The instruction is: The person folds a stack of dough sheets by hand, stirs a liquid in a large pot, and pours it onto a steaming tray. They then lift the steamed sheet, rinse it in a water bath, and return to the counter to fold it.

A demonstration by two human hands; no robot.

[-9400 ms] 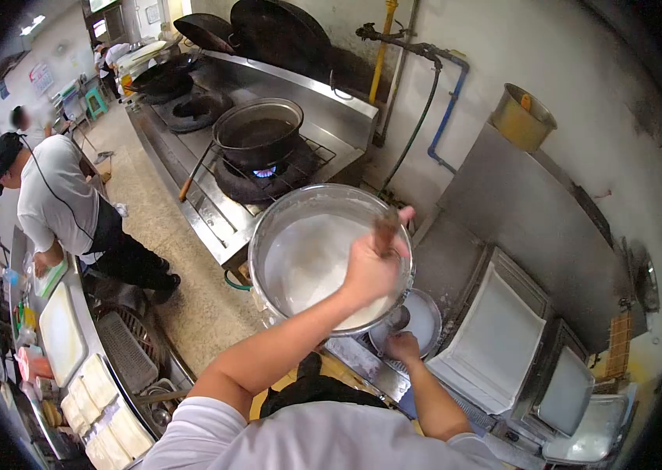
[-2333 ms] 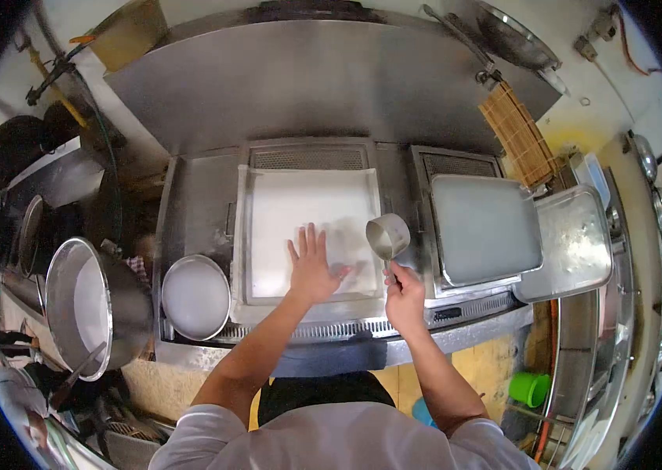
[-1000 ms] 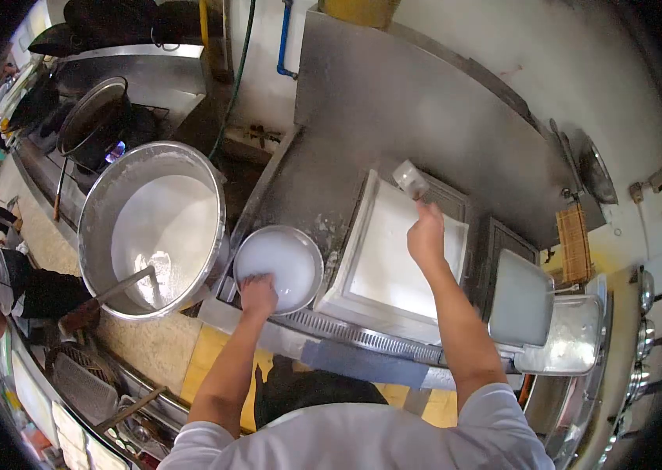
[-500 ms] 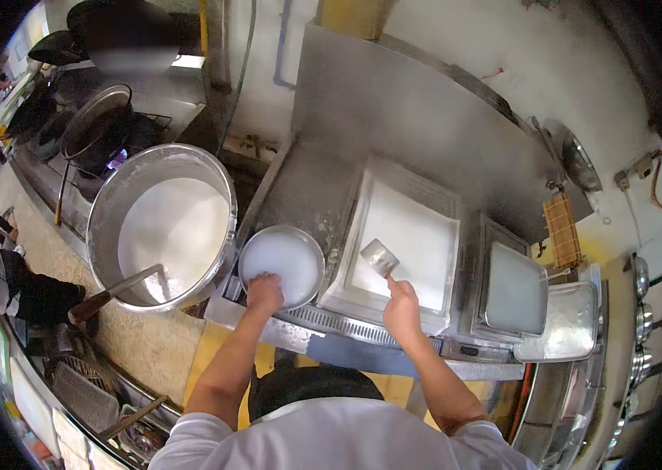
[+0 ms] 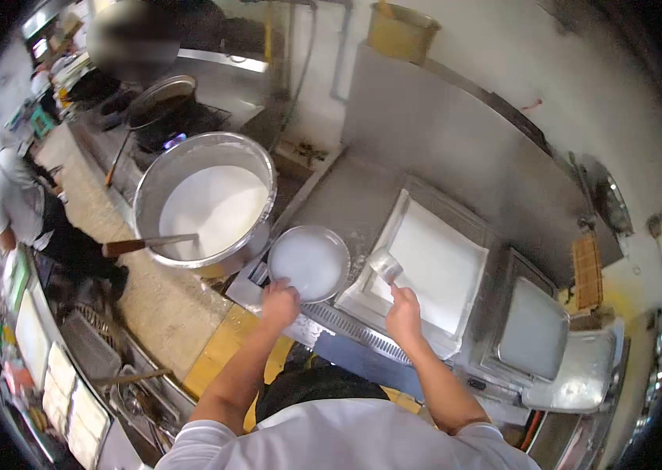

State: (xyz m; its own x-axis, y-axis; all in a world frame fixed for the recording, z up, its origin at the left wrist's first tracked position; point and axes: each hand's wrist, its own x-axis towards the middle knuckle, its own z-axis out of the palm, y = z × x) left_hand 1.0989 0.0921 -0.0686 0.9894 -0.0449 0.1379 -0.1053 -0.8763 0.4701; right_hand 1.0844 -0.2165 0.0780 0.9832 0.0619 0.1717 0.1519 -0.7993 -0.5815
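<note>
My left hand (image 5: 280, 304) is closed on the near rim of a round metal bowl (image 5: 344, 283) of cloudy white liquid (image 5: 309, 262). In my right hand (image 5: 404, 315) is the short handle of a small metal scoop (image 5: 385, 265), which hangs over the left edge of a square tray lined with pale cloth (image 5: 362, 296). A smooth white layer (image 5: 441, 266) covers the cloth. What the scoop holds cannot be made out.
Left of the bowl stands a big metal pot (image 5: 151, 205) of white liquid with a wooden-handled tool (image 5: 131, 247) leaning in it. Behind it a dark pan (image 5: 160, 102) sits over a blue flame. More trays (image 5: 535, 325) lie at right. Another person (image 5: 21, 196) stands far left.
My left hand has drawn back from over the bowl to its near rim. The scoop has shifted to the tray's left edge. My view has turned, so the scene sits further right.
</note>
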